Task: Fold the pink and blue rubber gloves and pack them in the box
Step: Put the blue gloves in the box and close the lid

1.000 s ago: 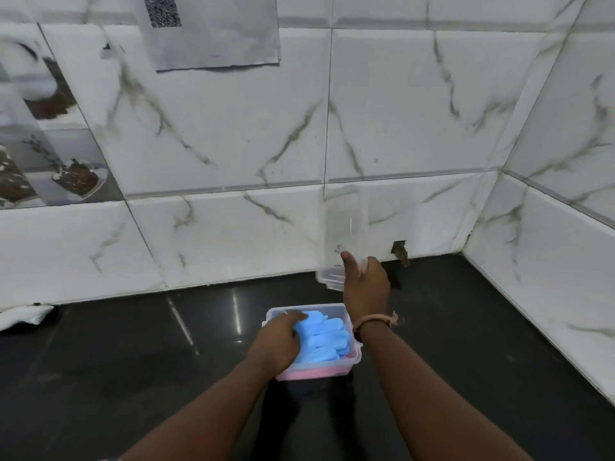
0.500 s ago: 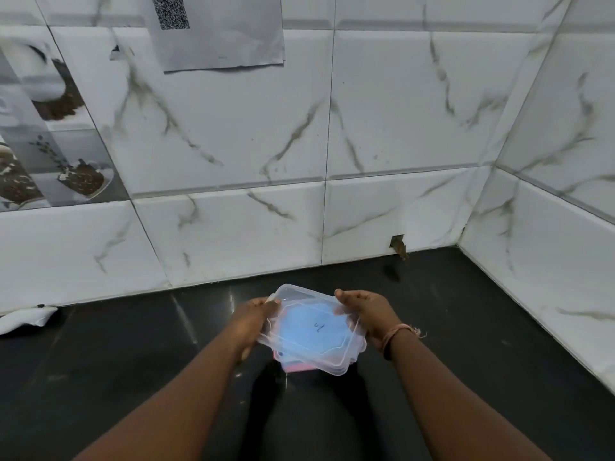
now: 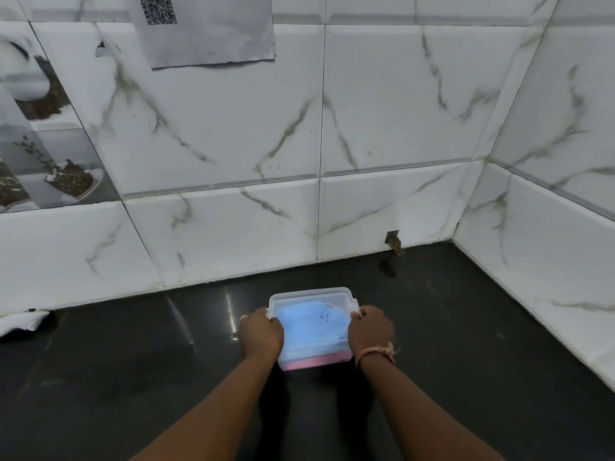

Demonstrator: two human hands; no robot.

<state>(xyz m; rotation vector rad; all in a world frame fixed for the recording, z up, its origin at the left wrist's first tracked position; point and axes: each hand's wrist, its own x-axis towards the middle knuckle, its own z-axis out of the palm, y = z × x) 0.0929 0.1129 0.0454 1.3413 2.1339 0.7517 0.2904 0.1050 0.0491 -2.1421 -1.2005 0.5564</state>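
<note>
A small clear plastic box [image 3: 346, 358] stands on the dark counter in front of me. Its translucent lid [image 3: 309, 297] lies flat on top. Through the lid the folded blue gloves [image 3: 312, 327] show, and the pink gloves [image 3: 316, 362] show as a strip along the front bottom of the box. My left hand [image 3: 261, 334] presses on the lid's left edge with curled fingers. My right hand [image 3: 371, 331] presses on the lid's right edge, a pink thread band on its wrist.
The black counter [image 3: 133, 377] meets white marble tile walls at the back and right, forming a corner. A white crumpled cloth [image 3: 20, 322] lies at the far left by the wall. A sheet of paper [image 3: 206, 28] hangs on the wall above.
My right hand brought the lid down from upright by the wall onto the box. My left hand left the blue gloves. Both hands now press the lid flat on the box.
</note>
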